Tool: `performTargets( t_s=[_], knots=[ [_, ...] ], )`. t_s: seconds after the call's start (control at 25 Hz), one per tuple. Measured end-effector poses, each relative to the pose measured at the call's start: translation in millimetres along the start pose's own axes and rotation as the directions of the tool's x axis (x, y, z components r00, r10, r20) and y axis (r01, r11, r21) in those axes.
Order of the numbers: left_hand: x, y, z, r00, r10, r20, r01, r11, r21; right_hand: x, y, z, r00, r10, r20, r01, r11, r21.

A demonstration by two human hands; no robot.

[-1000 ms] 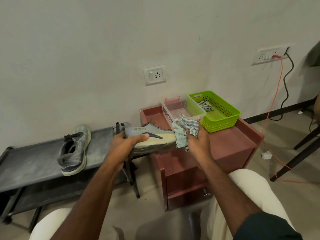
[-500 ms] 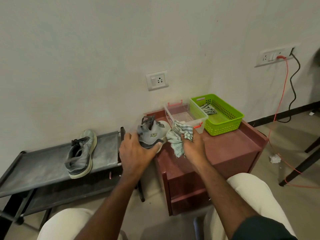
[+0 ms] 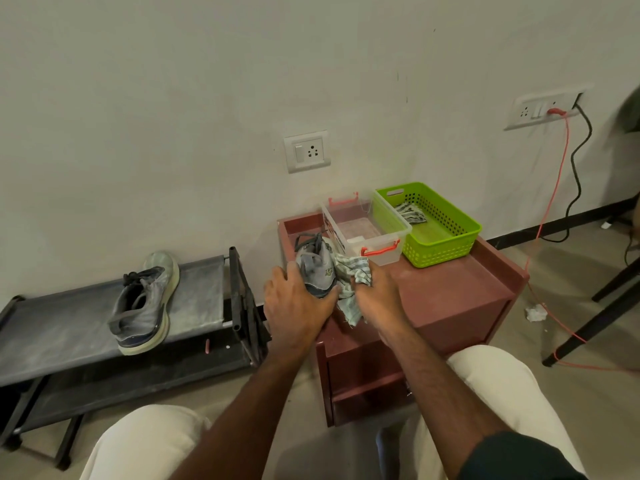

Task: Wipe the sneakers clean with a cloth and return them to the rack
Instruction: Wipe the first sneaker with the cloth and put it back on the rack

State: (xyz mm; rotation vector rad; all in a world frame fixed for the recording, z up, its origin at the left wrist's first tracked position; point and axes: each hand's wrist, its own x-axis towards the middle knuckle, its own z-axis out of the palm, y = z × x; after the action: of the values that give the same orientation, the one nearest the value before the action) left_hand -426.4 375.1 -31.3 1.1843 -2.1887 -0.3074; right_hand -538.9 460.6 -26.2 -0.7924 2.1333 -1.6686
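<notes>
The dusty black rack runs off the left edge, one grey sneaker lying on its top shelf. On the maroon cabinet, the left hand closes around the second sneaker, hiding its heel. The right hand clutches the striped cloth against the shoe's side; the toe is hidden.

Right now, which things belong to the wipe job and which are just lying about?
In play:
grey sneaker in left hand
striped cloth in right hand
second grey sneaker
black metal rack

Lying about:
green plastic basket
clear plastic tub
crumpled paper
</notes>
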Motion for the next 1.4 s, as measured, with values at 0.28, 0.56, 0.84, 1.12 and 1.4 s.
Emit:
performTargets(
  t_s=[0.28,0.56,0.84,1.12,1.4],
  knots=[
    [-3.5,1.5,6.9,0.997,0.02,0.07,-0.016,0.998,-0.06,-5.6,-5.4,-1.8,0.999,-0.038,-0.009,0.037,0.999,-0.038],
    [-18.3,0.0,26.8,0.959,0.143,0.243,-0.15,0.989,0.01,-5.0,5.2,-11.0,0.999,0.029,-0.024,-0.035,0.961,-0.275],
    [-12.8,-3.8,16.9,0.946,0.192,0.262,-0.22,0.972,0.082,-11.7,-0.1,-14.5,0.988,-0.146,0.038,0.149,0.903,-0.403],
    [7.5,-40.2,-46.1,0.919,0.2,0.339,-0.164,0.978,-0.131,-27.4,-20.5,20.7,0.771,-0.6,0.212,0.591,0.553,-0.587],
    [42.1,-154.0,-121.9,0.961,-0.261,0.096,0.223,0.929,0.296,-38.9,-72.1,114.8,0.616,-0.592,0.519,0.774,0.333,-0.539]
  ],
)
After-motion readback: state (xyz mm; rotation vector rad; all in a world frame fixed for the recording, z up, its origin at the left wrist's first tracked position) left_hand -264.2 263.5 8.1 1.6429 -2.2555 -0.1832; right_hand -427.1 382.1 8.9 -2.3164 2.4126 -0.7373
